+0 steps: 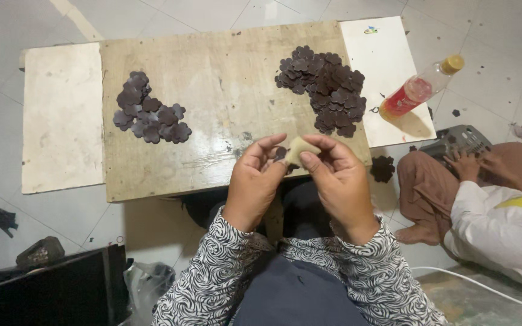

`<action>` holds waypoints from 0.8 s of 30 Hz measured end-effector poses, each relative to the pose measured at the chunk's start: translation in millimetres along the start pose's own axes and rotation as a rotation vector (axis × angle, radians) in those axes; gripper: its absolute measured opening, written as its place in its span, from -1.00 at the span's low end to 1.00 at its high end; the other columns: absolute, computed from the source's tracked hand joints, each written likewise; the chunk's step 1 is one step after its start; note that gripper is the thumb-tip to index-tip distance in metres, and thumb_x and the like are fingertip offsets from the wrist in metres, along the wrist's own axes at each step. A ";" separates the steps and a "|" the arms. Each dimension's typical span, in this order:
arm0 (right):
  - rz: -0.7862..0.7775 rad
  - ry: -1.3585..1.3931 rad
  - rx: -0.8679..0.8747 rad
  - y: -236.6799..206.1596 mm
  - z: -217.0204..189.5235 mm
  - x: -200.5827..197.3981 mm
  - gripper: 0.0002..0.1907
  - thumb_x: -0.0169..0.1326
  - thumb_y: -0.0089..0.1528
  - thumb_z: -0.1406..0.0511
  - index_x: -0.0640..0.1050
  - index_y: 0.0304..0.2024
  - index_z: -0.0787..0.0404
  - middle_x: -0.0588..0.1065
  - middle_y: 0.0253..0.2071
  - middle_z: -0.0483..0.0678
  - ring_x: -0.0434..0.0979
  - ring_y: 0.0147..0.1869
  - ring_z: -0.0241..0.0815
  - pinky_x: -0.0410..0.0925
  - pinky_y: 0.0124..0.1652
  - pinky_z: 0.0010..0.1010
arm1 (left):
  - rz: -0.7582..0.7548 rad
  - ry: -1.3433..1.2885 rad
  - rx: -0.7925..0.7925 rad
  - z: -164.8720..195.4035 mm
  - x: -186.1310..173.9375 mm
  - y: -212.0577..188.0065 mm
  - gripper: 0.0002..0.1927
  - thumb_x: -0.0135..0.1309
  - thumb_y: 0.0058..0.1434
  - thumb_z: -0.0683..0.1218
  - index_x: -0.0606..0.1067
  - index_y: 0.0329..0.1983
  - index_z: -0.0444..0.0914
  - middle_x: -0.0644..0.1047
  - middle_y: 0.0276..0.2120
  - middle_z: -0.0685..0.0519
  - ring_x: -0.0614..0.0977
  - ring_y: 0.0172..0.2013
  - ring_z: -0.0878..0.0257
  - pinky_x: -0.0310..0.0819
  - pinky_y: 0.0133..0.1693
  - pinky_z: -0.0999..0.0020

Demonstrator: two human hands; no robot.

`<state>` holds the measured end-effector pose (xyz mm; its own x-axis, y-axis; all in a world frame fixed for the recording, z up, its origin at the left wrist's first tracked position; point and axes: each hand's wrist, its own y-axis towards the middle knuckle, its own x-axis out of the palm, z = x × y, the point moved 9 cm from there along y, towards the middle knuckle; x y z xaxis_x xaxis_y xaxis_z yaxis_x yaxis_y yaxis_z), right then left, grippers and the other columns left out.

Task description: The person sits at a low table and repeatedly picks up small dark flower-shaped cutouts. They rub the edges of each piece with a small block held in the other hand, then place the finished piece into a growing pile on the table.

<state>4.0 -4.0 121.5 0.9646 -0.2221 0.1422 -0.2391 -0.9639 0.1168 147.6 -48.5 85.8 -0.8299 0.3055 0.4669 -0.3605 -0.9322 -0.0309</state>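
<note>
My left hand [255,178] and my right hand [336,181] meet at the near edge of a low wooden board [225,90]. The right hand's fingertips pinch a small pale wedge-shaped piece [299,149]. A dark flower-shaped cutout [280,153] is pinched in my left hand, right beside that piece. On the board lie two heaps of the same dark flower-shaped cutouts: a smaller heap [149,111] at the left and a larger heap [324,87] at the right.
White boards [61,115] flank the wooden one on a tiled floor. A plastic bottle with red liquid [418,90] lies at the right. Another person [490,205] sits on the floor at the right, hands on a grey basket [460,140]. Dark objects sit at the lower left.
</note>
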 end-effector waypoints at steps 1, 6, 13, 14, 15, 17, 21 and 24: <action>-0.005 -0.007 -0.014 -1.6 0.6 0.9 -0.70 0.13 0.35 0.42 0.50 0.13 0.38 0.56 -0.03 -0.06 0.55 0.01 -0.37 0.42 0.03 -0.53 | 0.005 -0.049 -0.013 -0.9 -0.8 0.1 -0.54 0.04 0.27 -0.31 0.41 0.26 -0.35 0.56 -0.08 0.07 0.59 -0.12 0.39 0.53 -0.07 0.49; 0.054 0.038 0.064 -2.5 19.4 -1.2 -0.72 0.16 0.33 0.42 0.51 0.08 0.38 0.58 -0.06 -0.04 0.54 -0.06 -0.37 0.41 -0.03 -0.56 | 0.021 -0.245 -0.069 -4.3 -0.8 0.4 -0.55 0.04 0.36 -0.28 0.39 0.32 -0.42 0.58 -0.02 -0.02 0.60 -0.10 0.34 0.52 -0.02 0.48; 0.187 -0.077 -0.182 -2.0 -13.1 -6.2 -0.74 0.14 0.39 0.39 0.51 0.12 0.34 0.56 -0.03 -0.08 0.57 0.02 -0.35 0.46 0.05 -0.51 | -0.004 -0.288 -0.138 -14.8 -0.7 2.0 -0.56 -0.04 0.34 -0.27 0.37 0.30 -0.41 0.59 0.00 -0.03 0.63 -0.08 0.32 0.59 0.03 0.37; 0.179 -0.127 -0.239 -5.7 -21.5 -2.7 -0.74 0.14 0.39 0.39 0.51 0.13 0.32 0.56 0.00 -0.08 0.59 0.05 -0.33 0.47 0.08 -0.50 | -0.019 -0.281 -0.140 -16.6 -0.7 2.1 -0.56 -0.06 0.32 -0.28 0.37 0.29 -0.40 0.59 0.01 -0.03 0.63 -0.05 0.31 0.58 0.04 0.37; 0.172 -0.178 -0.297 -9.4 -29.4 1.5 -0.74 0.13 0.39 0.39 0.51 0.14 0.29 0.55 0.02 -0.09 0.61 0.09 -0.31 0.47 0.11 -0.48 | -0.036 -0.295 -0.116 -17.3 1.0 2.5 -0.60 -0.06 0.36 -0.28 0.37 0.26 -0.44 0.59 0.01 -0.04 0.64 -0.03 0.29 0.58 0.06 0.36; 0.096 -0.521 -0.468 -17.3 -45.0 24.5 -0.78 0.19 0.34 0.43 0.57 0.05 0.26 0.57 0.00 -0.01 0.60 0.11 -0.18 0.46 0.10 -0.40 | -0.069 -0.325 -0.071 -20.3 6.2 2.3 -0.68 -0.07 0.43 -0.27 0.38 0.20 -0.50 0.58 0.02 -0.06 0.64 0.01 0.25 0.57 0.11 0.34; 0.089 -0.839 -0.560 -15.6 -50.3 41.4 -0.78 0.17 0.25 0.51 0.64 -0.08 0.22 0.58 -0.04 0.04 0.59 0.08 -0.02 0.45 0.07 -0.32 | -0.035 -0.111 0.049 -21.7 6.3 0.8 -0.67 -0.09 0.44 -0.28 0.42 0.23 -0.51 0.58 0.02 -0.03 0.61 -0.01 0.33 0.52 0.07 0.43; 0.157 -0.893 -0.547 -6.9 -54.5 29.4 -0.76 0.15 0.23 0.54 0.63 -0.07 0.25 0.58 -0.04 0.08 0.58 0.10 0.02 0.45 0.06 -0.30 | -0.034 -0.120 -0.004 -26.1 3.9 0.7 -0.64 -0.08 0.41 -0.29 0.41 0.25 -0.48 0.58 -0.04 -0.01 0.62 -0.08 0.34 0.57 0.02 0.41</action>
<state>28.0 4.1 178.4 0.5971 -0.5798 -0.5544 -0.1715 -0.7674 0.6179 133.0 -42.9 64.6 -0.7602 0.3107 0.5705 -0.3889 -0.9211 -0.0166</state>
